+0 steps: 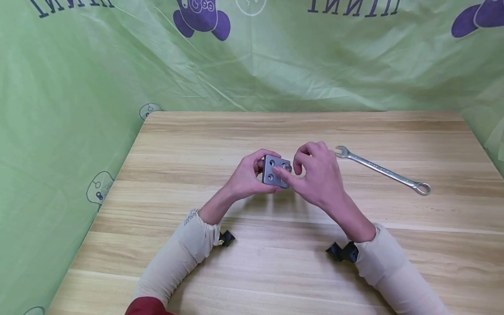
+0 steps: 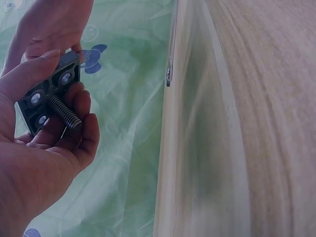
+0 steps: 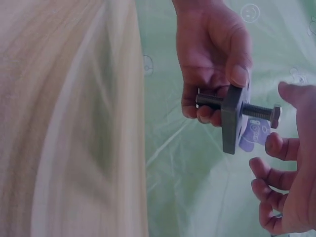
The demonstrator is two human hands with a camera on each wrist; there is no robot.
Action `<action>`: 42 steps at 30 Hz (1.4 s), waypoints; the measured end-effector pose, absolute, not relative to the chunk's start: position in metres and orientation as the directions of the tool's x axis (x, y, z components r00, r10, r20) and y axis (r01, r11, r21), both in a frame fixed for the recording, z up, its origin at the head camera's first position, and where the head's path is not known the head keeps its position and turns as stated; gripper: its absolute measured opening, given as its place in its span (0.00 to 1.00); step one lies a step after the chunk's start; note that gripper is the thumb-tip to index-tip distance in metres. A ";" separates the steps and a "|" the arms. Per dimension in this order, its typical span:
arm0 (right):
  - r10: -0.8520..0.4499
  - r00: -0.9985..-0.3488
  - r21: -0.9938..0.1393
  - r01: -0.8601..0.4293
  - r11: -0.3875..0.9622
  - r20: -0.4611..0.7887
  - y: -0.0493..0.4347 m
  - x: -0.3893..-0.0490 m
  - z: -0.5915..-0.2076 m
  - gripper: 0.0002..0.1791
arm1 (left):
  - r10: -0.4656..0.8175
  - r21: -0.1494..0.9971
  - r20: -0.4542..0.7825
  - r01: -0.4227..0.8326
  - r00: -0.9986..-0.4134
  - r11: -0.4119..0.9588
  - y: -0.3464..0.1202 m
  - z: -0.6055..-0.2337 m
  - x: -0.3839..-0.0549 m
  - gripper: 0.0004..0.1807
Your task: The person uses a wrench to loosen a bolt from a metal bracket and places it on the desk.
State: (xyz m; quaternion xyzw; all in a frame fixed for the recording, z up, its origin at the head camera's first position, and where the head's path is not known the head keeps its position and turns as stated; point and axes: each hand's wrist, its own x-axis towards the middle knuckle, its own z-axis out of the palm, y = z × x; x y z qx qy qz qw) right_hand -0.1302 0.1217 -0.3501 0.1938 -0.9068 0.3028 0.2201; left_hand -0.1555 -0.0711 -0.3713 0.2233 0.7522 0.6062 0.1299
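My left hand point(image 1: 248, 176) holds a grey square metal plate point(image 1: 268, 170) with holes near its corners, raised over the table. A hex bolt point(image 3: 259, 112) goes through one of the holes. Its head stands off from the plate's face, with thread showing between. On the other side, the bolt's threaded end point(image 2: 65, 112) sticks out near my left fingers. Beside the bolt head is my right hand point(image 1: 320, 177), thumb and fingers apart and loosely bent. In the right wrist view a gap separates those fingers from the bolt.
A combination wrench point(image 1: 382, 170) lies to the right on the wood-grain table point(image 1: 275, 271). Green sheeting point(image 1: 275, 78) with purple prints hangs behind the table and along its left side.
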 end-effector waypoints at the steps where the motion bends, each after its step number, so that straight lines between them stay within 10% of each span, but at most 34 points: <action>1: -0.219 -0.828 -0.461 -0.483 0.744 0.515 0.121 -0.130 -0.350 0.27 | 0.494 0.969 0.075 0.179 -0.866 0.168 -0.071 -0.371 -0.155 0.35; 22: -0.358 -0.750 -0.468 -0.638 0.611 0.556 0.129 -0.130 -0.343 0.08 | 0.499 0.971 0.076 0.179 -0.863 0.160 -0.072 -0.371 -0.154 0.35; 42: -0.407 -0.702 -0.486 -0.704 0.517 0.584 0.130 -0.131 -0.340 0.15 | 0.504 0.973 0.076 0.174 -0.860 0.150 -0.072 -0.371 -0.155 0.36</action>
